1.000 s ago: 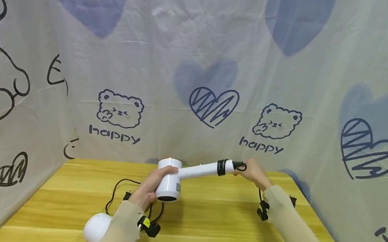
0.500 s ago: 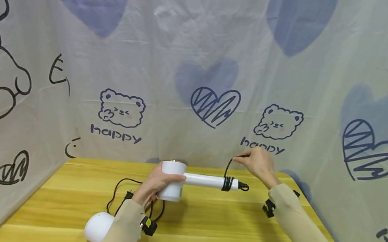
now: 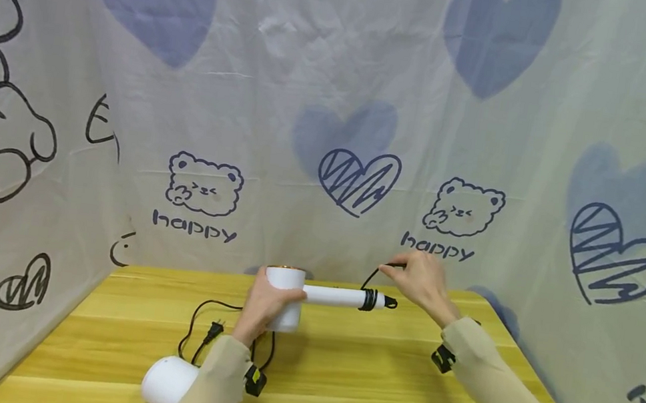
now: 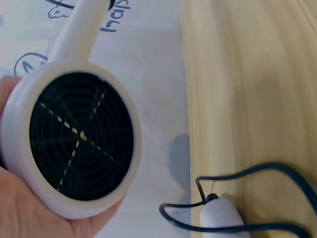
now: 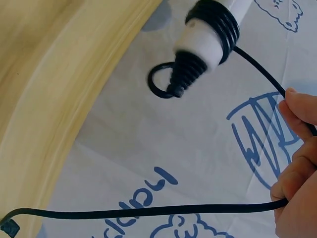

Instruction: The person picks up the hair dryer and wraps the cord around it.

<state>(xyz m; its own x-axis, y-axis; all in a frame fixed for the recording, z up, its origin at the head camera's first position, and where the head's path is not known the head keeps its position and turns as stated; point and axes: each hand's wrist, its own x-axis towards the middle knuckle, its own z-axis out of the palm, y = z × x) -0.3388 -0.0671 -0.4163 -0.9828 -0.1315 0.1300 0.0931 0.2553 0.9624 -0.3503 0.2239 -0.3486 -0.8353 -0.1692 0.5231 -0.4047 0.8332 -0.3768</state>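
In the head view my left hand [image 3: 263, 303] grips the round body of a white hair dryer [image 3: 287, 317], thumb across its side. The handle [image 3: 332, 296] points right, with black cord wound in several turns near its end. The left wrist view shows the dryer's dark round grille [image 4: 81, 136]. My right hand [image 3: 419, 280] pinches the black cord [image 5: 260, 65] between thumb and fingers, above and to the right of the handle. From the wound turns [image 5: 213, 25] the cord runs slanting to these fingers, and its other length leaves the hand toward a plug [image 5: 10, 227].
A second white appliance [image 3: 167, 384] lies on the wooden table [image 3: 349, 379] at the front left, partly behind my left sleeve. Its black cord loops behind it, with a two-pin plug [image 3: 214, 331]. A printed curtain [image 3: 348, 245] hangs along the back and sides.
My right hand has risen from the handle's end, drawing a length of cord up, then shifted slightly left. The dryer's handle has tipped from slanting upward to about level.
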